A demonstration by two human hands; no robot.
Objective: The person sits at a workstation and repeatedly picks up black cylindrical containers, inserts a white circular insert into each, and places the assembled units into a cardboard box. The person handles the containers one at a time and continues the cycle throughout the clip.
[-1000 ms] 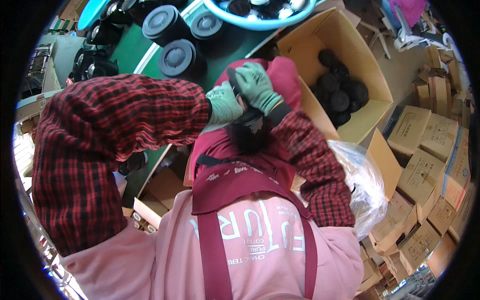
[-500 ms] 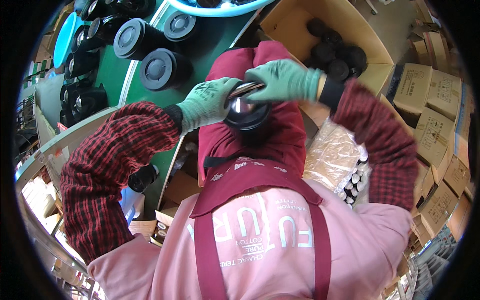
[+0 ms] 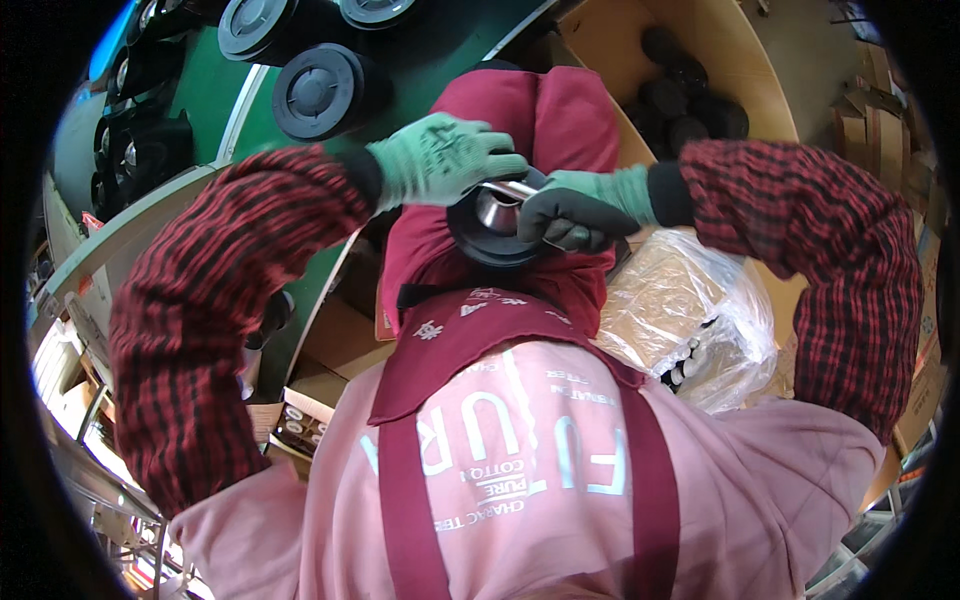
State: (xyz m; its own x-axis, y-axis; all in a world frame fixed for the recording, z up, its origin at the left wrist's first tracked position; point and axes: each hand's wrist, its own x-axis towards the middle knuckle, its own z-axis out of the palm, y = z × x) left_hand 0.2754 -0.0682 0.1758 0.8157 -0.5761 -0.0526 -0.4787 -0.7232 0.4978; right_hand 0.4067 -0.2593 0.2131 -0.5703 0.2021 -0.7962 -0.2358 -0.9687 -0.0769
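Observation:
A black round part (image 3: 497, 250) with a shiny metal cone (image 3: 497, 212) in its middle rests on my lap. Across its top lies a thin silvery metal bar (image 3: 510, 189). My right hand (image 3: 585, 212), in a green glove with a dark palm, is closed on the bar's right end. In a matching glove, my left hand (image 3: 447, 163) reaches over the part's far left side. Its fingers bend together at the rim, close to the bar's other end; its thumb is hidden. Similar black round parts with ridged lids (image 3: 318, 92) stand on the green table at the upper left.
An open cardboard box (image 3: 690, 25) holding black round pieces (image 3: 690, 110) stands at the upper right. Beside my right thigh lies a clear plastic bag (image 3: 690, 300) over cardboard. The green table (image 3: 255, 120) has a metal edge. Below it sits a small carton (image 3: 300, 425) with cylindrical items.
My right hand has turned and moved down to the right, now showing its dark palm. The left hand has shifted slightly right across the part. The whole view has shifted a little.

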